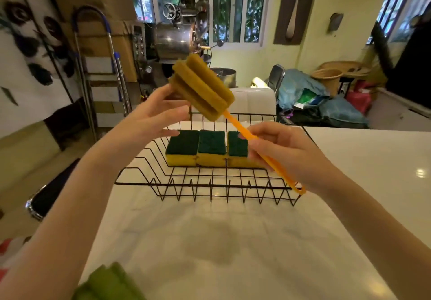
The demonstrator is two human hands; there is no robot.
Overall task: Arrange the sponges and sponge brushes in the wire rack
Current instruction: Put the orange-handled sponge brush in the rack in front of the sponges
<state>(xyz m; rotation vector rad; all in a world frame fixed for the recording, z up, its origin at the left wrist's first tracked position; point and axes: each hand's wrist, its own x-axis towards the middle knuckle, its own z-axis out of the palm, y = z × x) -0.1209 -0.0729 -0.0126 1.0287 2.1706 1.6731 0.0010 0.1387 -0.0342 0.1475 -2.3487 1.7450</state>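
Observation:
A black wire rack (163,183) stands on the white table. Three yellow sponges with green scouring tops (211,146) lie side by side in its middle. Above the rack I hold a sponge brush (203,87) with an ochre ribbed head and an orange handle, tilted with its head up and to the left. My right hand (286,152) grips the handle. My left hand (158,113) touches the sponge head from the left, fingers spread. A green sponge brush head (109,283) lies at the table's near left edge, partly cut off.
The white table (349,194) extends to the right and toward me. Its left edge runs close to the rack. A black stool (51,194) and a step ladder (100,78) stand on the floor to the left. Behind the rack is a white chair back (251,101).

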